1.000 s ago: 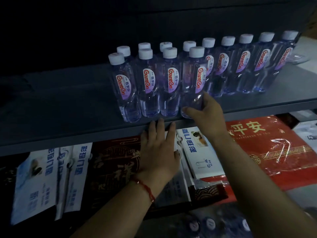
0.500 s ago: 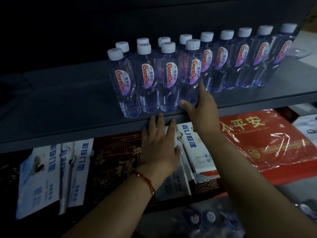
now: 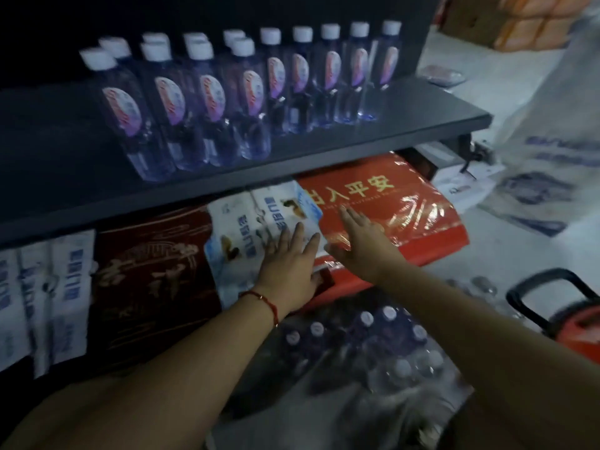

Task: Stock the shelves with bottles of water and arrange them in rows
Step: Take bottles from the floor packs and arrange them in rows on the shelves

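Hands both spread flat and empty, left hand (image 3: 290, 271) over white packets (image 3: 250, 228), right hand (image 3: 360, 245) over red package (image 3: 406, 209).

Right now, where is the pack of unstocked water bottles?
In the head view, the wrapped pack of bottles sits low on the floor, right of centre, below the red package and between the two forearms.

Single head-worn wide view, close, looking forward and down past the shelf (image 3: 292, 157) edge to floor level
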Tool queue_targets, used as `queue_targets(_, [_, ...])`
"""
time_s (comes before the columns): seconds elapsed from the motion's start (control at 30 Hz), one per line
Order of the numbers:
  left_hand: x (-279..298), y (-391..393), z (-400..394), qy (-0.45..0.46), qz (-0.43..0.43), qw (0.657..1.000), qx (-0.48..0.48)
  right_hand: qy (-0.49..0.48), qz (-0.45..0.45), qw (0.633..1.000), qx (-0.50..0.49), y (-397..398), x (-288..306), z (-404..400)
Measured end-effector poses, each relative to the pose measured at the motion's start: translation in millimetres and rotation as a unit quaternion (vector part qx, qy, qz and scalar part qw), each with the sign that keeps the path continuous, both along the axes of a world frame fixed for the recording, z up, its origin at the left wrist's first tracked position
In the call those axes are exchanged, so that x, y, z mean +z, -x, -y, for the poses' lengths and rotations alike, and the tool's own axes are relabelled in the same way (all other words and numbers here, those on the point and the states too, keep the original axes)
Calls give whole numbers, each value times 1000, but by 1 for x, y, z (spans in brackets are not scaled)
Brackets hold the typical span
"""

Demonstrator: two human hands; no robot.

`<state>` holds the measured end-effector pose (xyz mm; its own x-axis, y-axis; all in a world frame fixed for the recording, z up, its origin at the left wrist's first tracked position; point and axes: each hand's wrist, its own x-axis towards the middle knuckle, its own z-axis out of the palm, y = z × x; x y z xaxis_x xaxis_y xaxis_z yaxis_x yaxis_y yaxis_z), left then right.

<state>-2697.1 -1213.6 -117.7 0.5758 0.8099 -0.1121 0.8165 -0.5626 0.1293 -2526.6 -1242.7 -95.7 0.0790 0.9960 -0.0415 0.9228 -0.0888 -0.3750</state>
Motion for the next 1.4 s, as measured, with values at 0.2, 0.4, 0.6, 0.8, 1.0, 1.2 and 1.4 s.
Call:
queue_targets(0.2, [-58,-42,37,4,-111,988,-109,157,100,982,-36,-66,-69,87])
queue_targets(0.4, [-111,-49,46,0,-215,965,-150,189,77,976,-80,-71,-133,120])
queue_targets(0.6, [-157,-54,36,21,-278,948,-155,192,15,976,-106,-32,-189,94])
queue_targets(0.8, [-186,-55,20,83,-300,939,-146,189,13,970,-155,-32,-229,70])
queue_targets(1.0, [-196,-57,8,117,-248,952,-137,180,28,968,-176,-43,-241,57])
queue_targets(1.2, [-164,-52,4,162,-104,980,-56,179,21,967,-180,-49,-211,65])
queue_targets(1.4, [-111,-43,25,136,10,991,-12,177,98,971,-127,-46,-126,64])
